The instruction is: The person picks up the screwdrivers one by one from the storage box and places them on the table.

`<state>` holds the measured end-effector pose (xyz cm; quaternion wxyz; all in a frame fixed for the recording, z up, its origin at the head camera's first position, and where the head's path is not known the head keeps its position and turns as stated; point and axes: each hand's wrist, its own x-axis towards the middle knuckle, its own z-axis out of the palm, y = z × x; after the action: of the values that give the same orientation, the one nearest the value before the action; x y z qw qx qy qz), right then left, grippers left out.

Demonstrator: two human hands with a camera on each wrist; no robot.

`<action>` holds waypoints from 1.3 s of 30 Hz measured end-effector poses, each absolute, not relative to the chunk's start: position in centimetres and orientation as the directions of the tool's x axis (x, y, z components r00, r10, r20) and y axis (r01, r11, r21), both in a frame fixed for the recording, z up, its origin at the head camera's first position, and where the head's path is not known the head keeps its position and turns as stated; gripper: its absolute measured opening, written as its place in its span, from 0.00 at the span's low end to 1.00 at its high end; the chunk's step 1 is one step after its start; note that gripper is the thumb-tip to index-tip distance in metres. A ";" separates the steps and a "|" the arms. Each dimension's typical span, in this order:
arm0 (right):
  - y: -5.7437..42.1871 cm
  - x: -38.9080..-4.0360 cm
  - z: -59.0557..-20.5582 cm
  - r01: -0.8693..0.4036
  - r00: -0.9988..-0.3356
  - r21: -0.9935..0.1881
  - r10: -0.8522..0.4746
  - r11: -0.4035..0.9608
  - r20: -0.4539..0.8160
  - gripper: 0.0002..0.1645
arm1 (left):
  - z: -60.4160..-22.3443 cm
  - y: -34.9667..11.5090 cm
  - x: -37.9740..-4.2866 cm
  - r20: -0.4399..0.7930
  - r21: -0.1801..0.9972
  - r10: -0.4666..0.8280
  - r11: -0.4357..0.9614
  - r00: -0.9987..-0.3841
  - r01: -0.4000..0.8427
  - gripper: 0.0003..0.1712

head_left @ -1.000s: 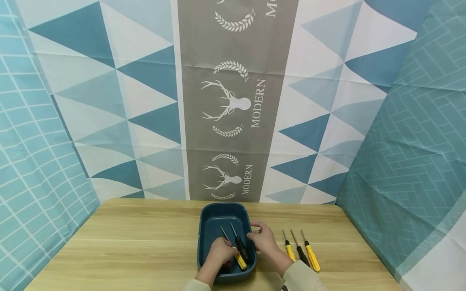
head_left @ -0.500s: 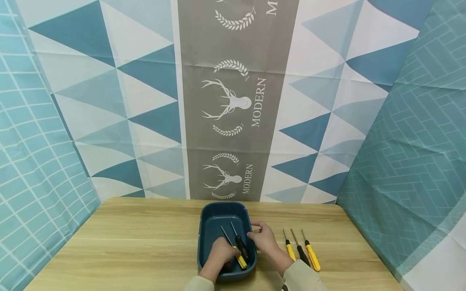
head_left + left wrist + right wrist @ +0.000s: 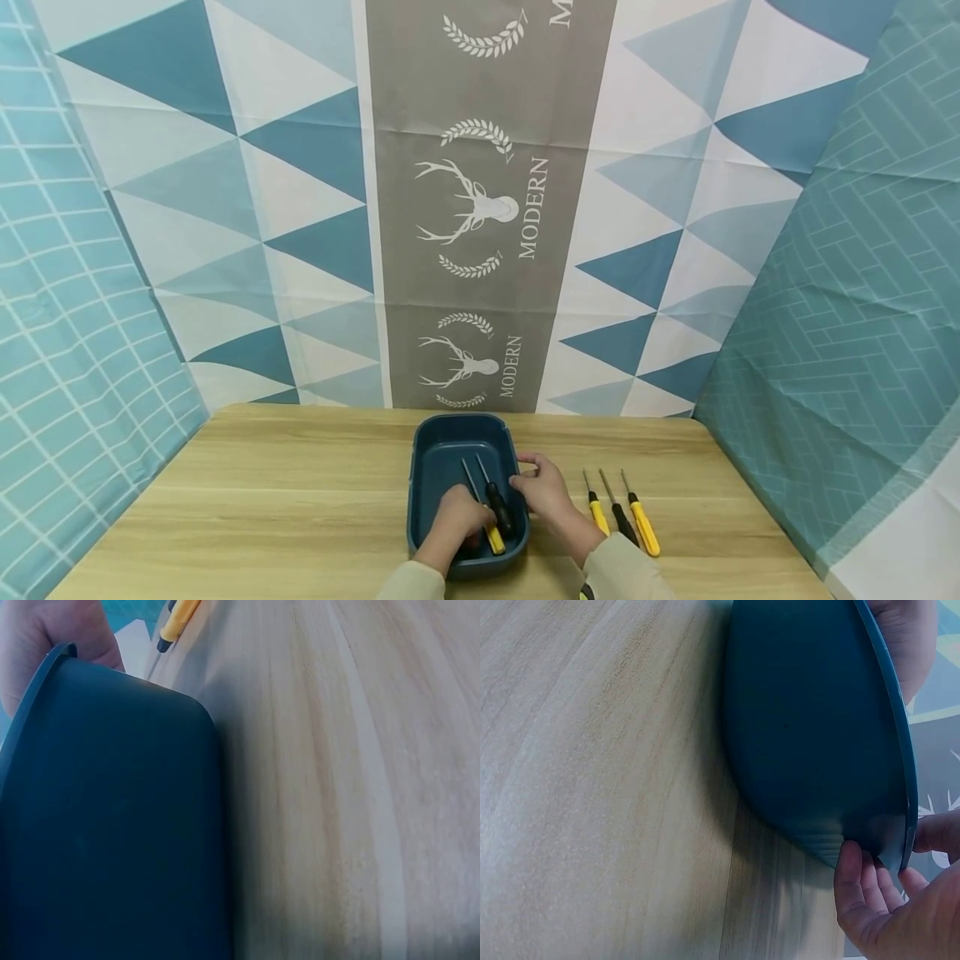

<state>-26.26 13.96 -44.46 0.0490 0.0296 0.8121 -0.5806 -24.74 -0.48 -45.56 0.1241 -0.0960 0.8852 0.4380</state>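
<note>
A dark blue tray (image 3: 413,492) stands on the wooden table. Inside it lie a black-handled screwdriver (image 3: 498,508) and, to its left, a yellow-handled screwdriver (image 3: 493,537). Reaching over the near left side, my left hand (image 3: 457,510) pinches the yellow screwdriver around its handle; some of its fingers are hidden. My right hand (image 3: 543,487) holds the tray's right wall, its thumb over the rim and the other fingers against the outside, as the right wrist view shows (image 3: 892,900). The left wrist view is mostly filled by the tray's outer wall (image 3: 112,795).
Right of the tray, on the table (image 3: 262,500), several screwdrivers lie roughly side by side: a yellow one (image 3: 597,512), a black one (image 3: 622,521) and another yellow one (image 3: 643,525). Patterned cloth (image 3: 472,275) hangs behind the table's far edge.
My left hand has turned the yellow screwdriver slightly, its tip moving right and its handle end left, so it lies closer in line with the black one. The right hand keeps its hold.
</note>
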 end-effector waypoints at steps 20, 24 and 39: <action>13.9 -26.1 -44.3 0.068 -0.997 -0.948 -0.018 0.310 -0.078 0.26 | -45.6 0.4 -24.7 -0.234 0.778 -0.092 0.579 -0.968 -0.243 0.15; 13.9 -26.1 -44.4 0.070 -0.996 -0.948 -0.024 0.311 -0.081 0.26 | -45.7 0.1 -24.8 -0.251 0.775 -0.080 0.580 -0.965 -0.250 0.18; 14.1 -26.4 -44.8 0.083 -0.995 -0.950 -0.029 0.302 -0.096 0.26 | -45.3 -2.0 -25.2 -0.402 0.847 0.042 0.398 -0.915 -0.353 0.30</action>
<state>-26.35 14.07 -44.82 0.0476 0.0166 0.8055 -0.5904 -25.22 -1.99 -45.27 0.1829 -0.0955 0.8158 0.5402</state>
